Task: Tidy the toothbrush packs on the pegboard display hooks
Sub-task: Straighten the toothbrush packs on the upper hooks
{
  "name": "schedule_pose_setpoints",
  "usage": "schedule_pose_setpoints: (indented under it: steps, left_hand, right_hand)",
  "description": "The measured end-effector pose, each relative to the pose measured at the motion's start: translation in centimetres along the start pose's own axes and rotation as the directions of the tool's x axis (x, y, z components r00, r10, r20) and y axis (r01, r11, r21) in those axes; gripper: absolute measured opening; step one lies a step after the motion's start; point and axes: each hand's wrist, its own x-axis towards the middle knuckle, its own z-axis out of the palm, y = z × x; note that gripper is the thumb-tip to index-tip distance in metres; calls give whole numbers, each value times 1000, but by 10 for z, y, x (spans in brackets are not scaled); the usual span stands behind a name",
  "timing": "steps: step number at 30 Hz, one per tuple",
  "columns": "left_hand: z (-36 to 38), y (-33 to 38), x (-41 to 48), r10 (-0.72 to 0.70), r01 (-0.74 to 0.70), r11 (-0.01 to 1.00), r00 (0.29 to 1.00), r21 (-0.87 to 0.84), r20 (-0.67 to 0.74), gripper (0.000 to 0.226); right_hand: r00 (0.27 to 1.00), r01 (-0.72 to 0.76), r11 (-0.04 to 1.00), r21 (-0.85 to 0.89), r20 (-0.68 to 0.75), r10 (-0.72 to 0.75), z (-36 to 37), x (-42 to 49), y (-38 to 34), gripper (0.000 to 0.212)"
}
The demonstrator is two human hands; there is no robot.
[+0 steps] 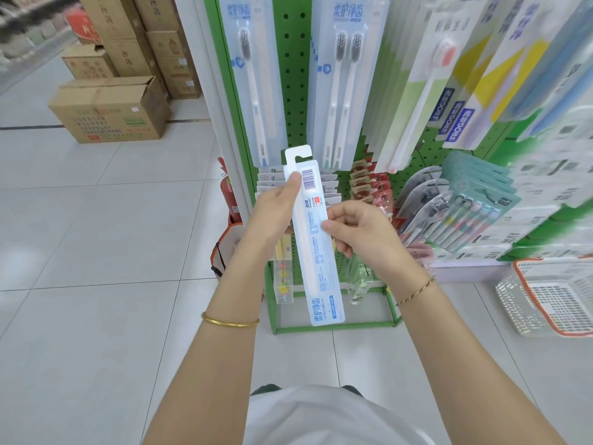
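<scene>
White shirt (321,419) nearest. Gripped in left hand (276,210), thumb by the barcode (308,178), and pinched at its edge by right hand (362,229): one toothbrush pack (316,261), upright, tab end up, just in front of pegboard (295,75). Left of pegboard, stacked cardboard boxes (109,107).

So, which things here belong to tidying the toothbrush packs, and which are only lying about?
For the job: held toothbrush pack, left hand, right hand, hanging toothbrush packs, green pegboard.
Lying about: cardboard boxes, fire extinguisher, plastic basket.
</scene>
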Motion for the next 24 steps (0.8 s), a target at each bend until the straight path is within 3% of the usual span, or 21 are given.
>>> schedule_pose_setpoints:
  steps: [3, 9, 11, 18, 24]
  left_hand:
    - [1, -2, 0, 31, -34, 997, 998, 65, 45, 44]
    - [-2, -12, 0, 96, -109, 991, 983, 74, 156, 12]
    - [-4, -15, -3, 83, -106, 992, 963, 75, 258, 14]
    - [-11, -33, -16, -145, -99, 917, 818, 385, 556, 39]
    - [-14, -44, -25, -285, -98, 825, 778, 556, 560, 44]
  right_hand:
    - [1000, -7, 1000, 11, -23, 7, -1, -2, 1, 6]
    - [997, 3, 999, 46, -81, 1, 2, -3, 3, 5]
    - [994, 8, 998, 65, -107, -1, 2, -2, 1, 6]
    - [985, 58, 997, 46, -163, -50, 0, 5, -8, 5]
    - [982, 66, 998, 18, -180, -62, 5, 1, -9, 4]
